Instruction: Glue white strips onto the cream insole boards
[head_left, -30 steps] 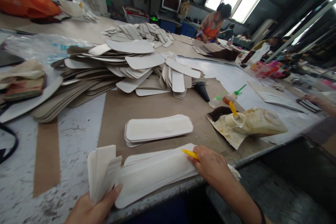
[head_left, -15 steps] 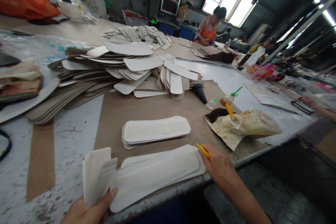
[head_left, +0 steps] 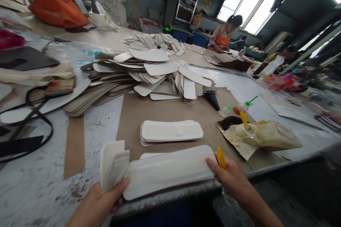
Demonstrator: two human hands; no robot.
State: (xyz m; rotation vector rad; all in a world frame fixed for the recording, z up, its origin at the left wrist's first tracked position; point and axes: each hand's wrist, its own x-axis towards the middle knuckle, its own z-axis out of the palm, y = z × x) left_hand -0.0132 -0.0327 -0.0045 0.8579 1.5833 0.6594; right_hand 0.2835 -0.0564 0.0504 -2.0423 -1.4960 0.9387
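My left hand (head_left: 99, 200) is closed around a fanned bundle of short white strips (head_left: 113, 163). Its thumb meets the left end of a long white panel (head_left: 170, 168) with rounded corners. At the panel's other end, my right hand (head_left: 234, 177) pinches the edge with the thumb on top. A slim yellow tool (head_left: 221, 158) also sticks up from the right hand; its lower part is hidden. Beneath the long panel, the edge of another white piece (head_left: 151, 155) shows. Just beyond lies a small stack of similar white panels (head_left: 172, 130).
A large pile of white and grey panels (head_left: 112, 85) spreads behind. To the right sit a glue-stained container (head_left: 277, 134) with a yellow handle (head_left: 243, 118), small green-tipped bottles (head_left: 242, 107) and a black cone (head_left: 212, 100). A black cord (head_left: 49, 124) lies left. Co-workers stand farther back.
My right hand has taken hold of the long panel's right end, and the yellow tool has turned from pointing left to upright. The left hand keeps the strips. The view has shifted left.
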